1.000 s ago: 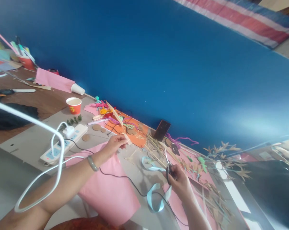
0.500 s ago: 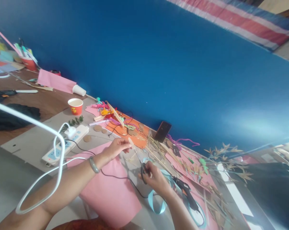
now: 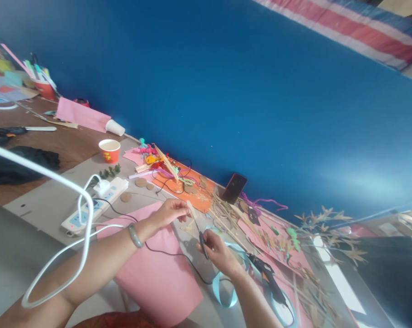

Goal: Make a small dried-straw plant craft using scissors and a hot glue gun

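My left hand [image 3: 174, 212] is closed in a pinch, holding a small pale strip [image 3: 191, 209] by its side. My right hand [image 3: 220, 252] grips a pair of scissors [image 3: 202, 243] by the dark handles. The blades point up and left to the strip, touching or overlapping it; I cannot tell whether they cut into it. Under my left wrist lies a large pink sheet [image 3: 165, 278] with a dark cord across it. A loop of light blue ribbon [image 3: 222, 291] lies below my right wrist, and a black glue gun [image 3: 267, 273] rests to its right.
A white power strip [image 3: 115, 193] and a looping white cable [image 3: 89, 218] stand at left, the cable in front of my left arm. Beyond are a red paper cup [image 3: 109, 151], an orange sheet [image 3: 171, 182] with craft scraps, a phone [image 3: 234, 187] against the blue wall [image 3: 206, 91], and dried stems [image 3: 323, 232].
The view has shifted slightly. My right hand and the scissors have moved a little closer to my left hand, and less of the blades shows. My left hand keeps its pinch on the strip.
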The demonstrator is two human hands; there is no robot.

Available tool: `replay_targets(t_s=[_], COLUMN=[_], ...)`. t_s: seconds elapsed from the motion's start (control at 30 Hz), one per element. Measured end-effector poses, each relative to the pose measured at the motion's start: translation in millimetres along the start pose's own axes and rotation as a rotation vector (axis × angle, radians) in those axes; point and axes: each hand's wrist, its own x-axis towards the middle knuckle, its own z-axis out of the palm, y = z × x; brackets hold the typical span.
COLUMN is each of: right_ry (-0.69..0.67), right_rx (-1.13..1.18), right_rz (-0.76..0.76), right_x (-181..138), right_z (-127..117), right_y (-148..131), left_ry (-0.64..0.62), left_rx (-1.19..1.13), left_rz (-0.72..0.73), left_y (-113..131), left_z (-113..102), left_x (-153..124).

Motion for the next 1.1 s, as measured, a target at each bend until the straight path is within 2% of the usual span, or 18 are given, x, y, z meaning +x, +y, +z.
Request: replay_targets(t_s=[0.7, 0.93, 1.1], right_ry=[-0.002, -0.029, -0.029], right_rx=[0.272, 0.213, 0.170], right_rz=[0.044, 0.075, 0.100], right_x=[2.3, 2.7, 5.0], right_z=[10.2, 7.8, 8.2], right_y=[1.0, 0.6, -5.2], left_ry=[0.057, 0.073, 0.035], left_rx=[0.023, 0.023, 0.042], left_rz=[-0.086, -0.095, -0.104], left_y=[-1.0, -3.6, -6.4], left_z=[-0.6, -0.4, -0.4], left_x=[0.1, 0.9, 1.5])
